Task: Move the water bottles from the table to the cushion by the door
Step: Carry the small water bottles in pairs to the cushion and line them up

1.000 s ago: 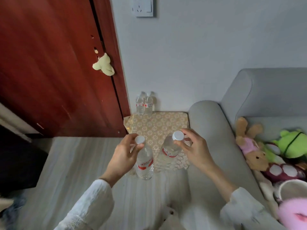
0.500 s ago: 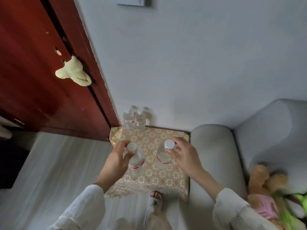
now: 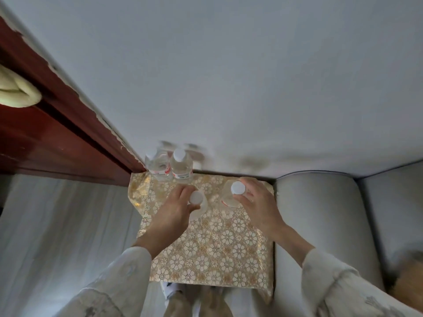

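Your left hand [image 3: 170,211] has its grip closed around the neck of a clear water bottle [image 3: 198,203], fingers wrapped just under the white cap. Your right hand [image 3: 256,202] grasps a second bottle [image 3: 230,197] the same way, fingertips pinching below its cap. You look almost straight down on both bottles, so their long axes run vertically, caps pointing up toward you and bases toward the gold floral cushion [image 3: 212,248] beneath them. Whether either base already touches the fabric cannot be told from this angle.

The two held bottles sit side by side over the far half of the cushion, apart from each other, the left one slightly nearer you. Beyond them, at the cushion's far edge against the white wall [image 3: 229,76], two more bottles [image 3: 169,165] stand upright and touching, caps up, red-and-white labels showing on their sides.

The cushion lies on the pale wood-grain floor [image 3: 64,225], between the red-brown door [image 3: 45,133] on your left and the grey sofa arm [image 3: 320,225] on your right; its right edge lies just beside the sofa arm. A pale yellow cloth wrap [image 3: 16,92] covers the door handle at the left margin. Your white sleeves [image 3: 119,280] fill the lower corners.
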